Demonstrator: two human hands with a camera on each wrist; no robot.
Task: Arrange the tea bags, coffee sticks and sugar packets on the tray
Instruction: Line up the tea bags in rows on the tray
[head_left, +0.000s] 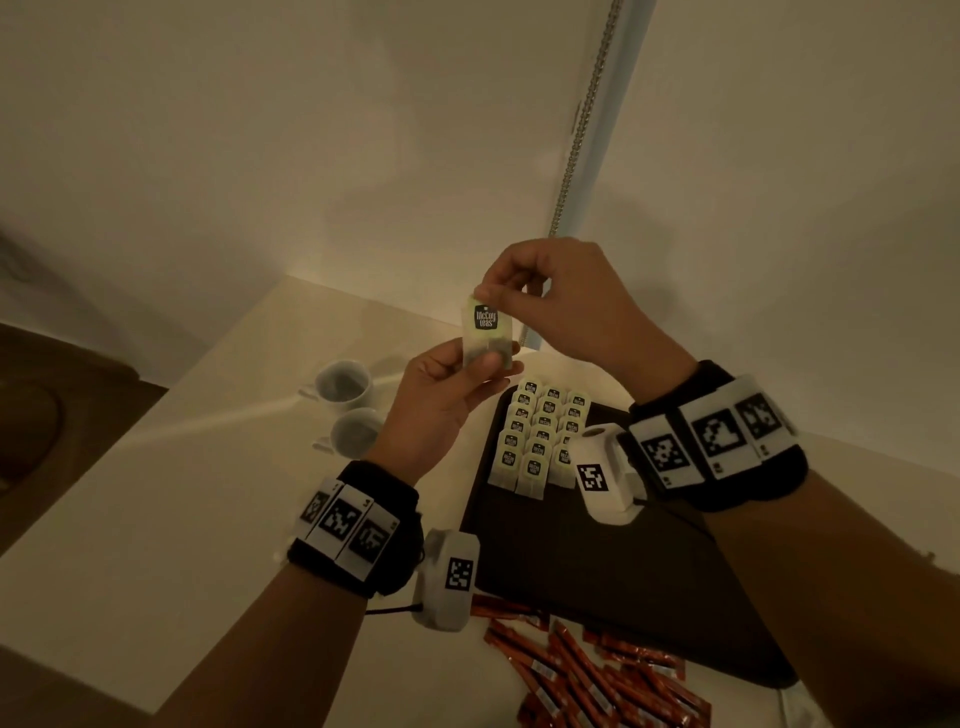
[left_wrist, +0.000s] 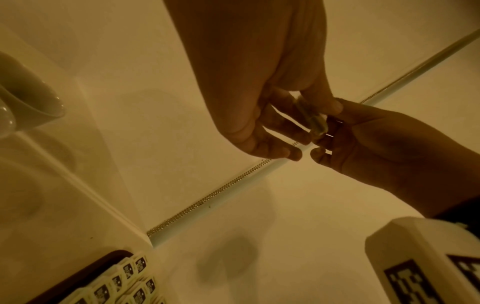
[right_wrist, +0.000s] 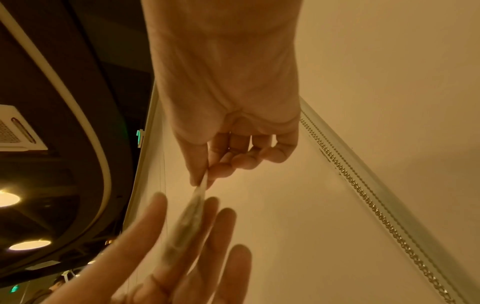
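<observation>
Pale green paper-wrapped tea bag (head_left: 487, 332) pinched by both hands' fingers (head_left: 496, 299): light, limp, crushable; best held by edges.

A dark badge reading "McCoy teas" stands on the held tea bag (head_left: 487, 332), at the centre of the head view. The rows of tea bags (head_left: 540, 434) on the tray (head_left: 597, 561) below it carry the same dark badge, too small to read there. The wrist bands (head_left: 717, 441) and white camera housings (head_left: 602, 473) bear black-and-white square marker codes, not legible text.
</observation>
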